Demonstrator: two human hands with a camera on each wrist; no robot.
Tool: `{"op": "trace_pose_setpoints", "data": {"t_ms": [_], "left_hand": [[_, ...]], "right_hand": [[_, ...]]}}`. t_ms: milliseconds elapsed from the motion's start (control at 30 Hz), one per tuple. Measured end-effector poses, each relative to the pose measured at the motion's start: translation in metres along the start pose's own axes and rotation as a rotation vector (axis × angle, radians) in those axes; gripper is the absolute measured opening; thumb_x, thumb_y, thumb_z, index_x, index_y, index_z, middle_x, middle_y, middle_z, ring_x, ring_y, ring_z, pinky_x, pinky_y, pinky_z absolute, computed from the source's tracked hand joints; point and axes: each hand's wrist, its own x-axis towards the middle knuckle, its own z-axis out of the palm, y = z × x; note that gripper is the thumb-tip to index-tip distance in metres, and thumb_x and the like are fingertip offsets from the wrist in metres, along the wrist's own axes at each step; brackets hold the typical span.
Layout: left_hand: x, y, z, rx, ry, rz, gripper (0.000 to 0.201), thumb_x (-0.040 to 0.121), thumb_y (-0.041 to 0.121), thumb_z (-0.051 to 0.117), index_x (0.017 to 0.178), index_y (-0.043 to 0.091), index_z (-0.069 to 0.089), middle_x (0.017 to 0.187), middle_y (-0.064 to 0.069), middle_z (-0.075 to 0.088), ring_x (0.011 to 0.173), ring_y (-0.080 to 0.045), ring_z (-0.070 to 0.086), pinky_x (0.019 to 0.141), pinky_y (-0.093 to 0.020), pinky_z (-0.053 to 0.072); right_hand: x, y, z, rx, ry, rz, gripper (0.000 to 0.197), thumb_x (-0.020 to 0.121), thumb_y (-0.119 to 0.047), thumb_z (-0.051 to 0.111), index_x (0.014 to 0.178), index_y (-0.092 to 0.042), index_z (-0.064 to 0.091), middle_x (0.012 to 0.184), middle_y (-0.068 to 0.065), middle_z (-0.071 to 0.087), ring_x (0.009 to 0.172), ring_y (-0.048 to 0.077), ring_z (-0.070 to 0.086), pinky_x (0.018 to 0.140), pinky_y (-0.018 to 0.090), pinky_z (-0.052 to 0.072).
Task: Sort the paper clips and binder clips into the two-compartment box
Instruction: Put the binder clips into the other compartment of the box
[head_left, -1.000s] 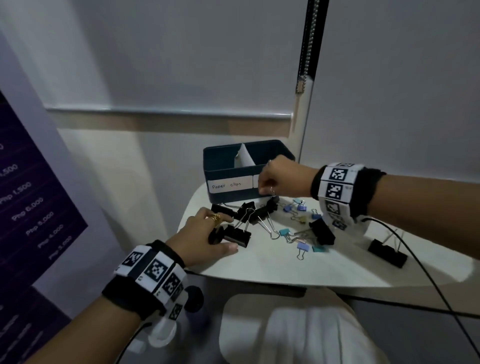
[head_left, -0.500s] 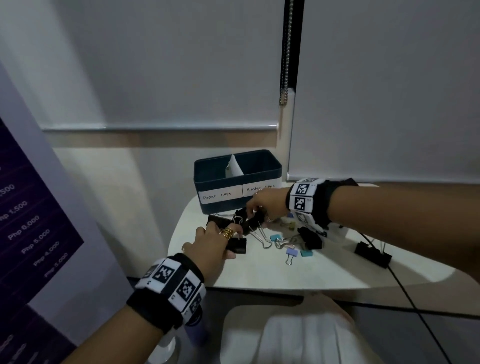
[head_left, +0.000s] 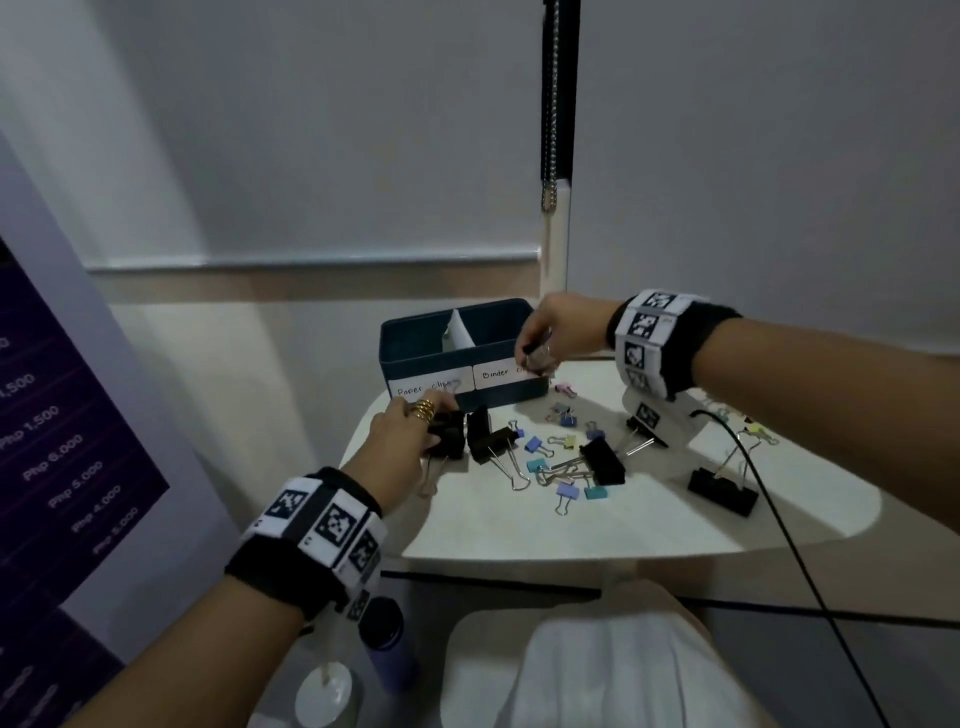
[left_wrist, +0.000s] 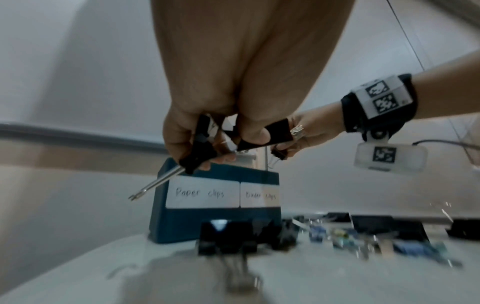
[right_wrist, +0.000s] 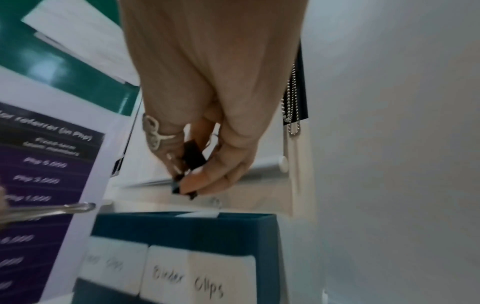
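The dark teal two-compartment box (head_left: 415, 358) stands at the table's back, labelled "Paper clips" on the left and "Binder clips" on the right. My right hand (head_left: 530, 358) pinches a small black binder clip (right_wrist: 192, 156) just above the box's front right rim (right_wrist: 207, 218). My left hand (head_left: 441, 410) grips large black binder clips (left_wrist: 200, 148) in front of the paper-clips label, lifted off the table, one silver handle sticking down-left. More black binder clips (head_left: 602, 460) and small coloured ones (head_left: 566, 488) lie scattered on the white table (head_left: 623, 530).
A lone black binder clip (head_left: 722, 491) sits at the table's right. A black cable (head_left: 779, 525) runs from my right wrist across the table edge. A purple poster (head_left: 52, 441) stands at the left, and a bottle (head_left: 387, 639) stands below the table.
My right hand has risen from the pile to the box's front right rim with the small black clip. My left hand has lifted its black clips toward the box.
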Motion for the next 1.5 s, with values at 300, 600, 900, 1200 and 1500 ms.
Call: {"op": "trace_pose_setpoints", "data": {"t_ms": [300,600,900,1200,1500], "left_hand": [[0.059,0.055,-0.047,-0.077,0.172,0.071,0.028,0.097,0.002,0.036,0.116,0.014,0.053,0.125,-0.008,0.047,0.102,-0.014,0.048,0.087,-0.023,0.037],[0.168,0.1,-0.038,0.1,-0.017,-0.253,0.033,0.097,0.017,0.041,0.114,-0.007,0.058,0.114,-0.013,0.058,0.108,-0.029,0.058,0.089,-0.032,0.049],[0.193,0.097,-0.011,0.288,-0.064,-0.22,0.039,0.096,0.037,0.045,0.066,0.012,0.046,0.071,-0.007,0.052,0.085,-0.024,0.056,0.067,-0.029,0.042],[0.18,0.102,-0.017,0.434,-0.262,-0.019,0.043,0.091,-0.001,0.047,0.128,0.019,0.055,0.137,-0.008,0.05,0.122,-0.025,0.051,0.098,-0.028,0.042],[0.144,0.093,-0.023,0.263,-0.059,0.222,0.017,0.087,0.016,0.062,0.103,0.017,0.067,0.115,-0.001,0.061,0.097,-0.012,0.055,0.087,-0.022,0.04]], "right_hand": [[0.06,-0.002,-0.006,-0.031,0.309,0.043,0.027,0.085,-0.016,0.066,0.108,-0.002,0.068,0.109,0.013,0.07,0.098,0.024,0.066,0.083,0.026,0.05],[0.021,0.051,-0.024,-0.101,0.323,0.119,0.026,0.09,-0.019,0.057,0.108,-0.004,0.069,0.112,0.011,0.069,0.102,0.023,0.063,0.092,0.03,0.046],[0.031,0.073,0.007,-0.386,-0.218,0.217,0.048,0.096,-0.015,0.043,0.143,-0.008,0.037,0.148,0.009,0.04,0.136,0.024,0.039,0.111,0.031,0.029],[0.031,0.066,0.021,-0.432,-0.313,0.193,0.042,0.094,-0.012,0.046,0.135,-0.005,0.046,0.137,0.013,0.052,0.125,0.029,0.05,0.104,0.034,0.039],[0.018,0.057,0.038,-0.3,-0.349,0.164,0.055,0.077,-0.048,0.067,0.12,-0.015,0.057,0.12,0.003,0.062,0.107,0.021,0.058,0.098,0.037,0.048]]}}
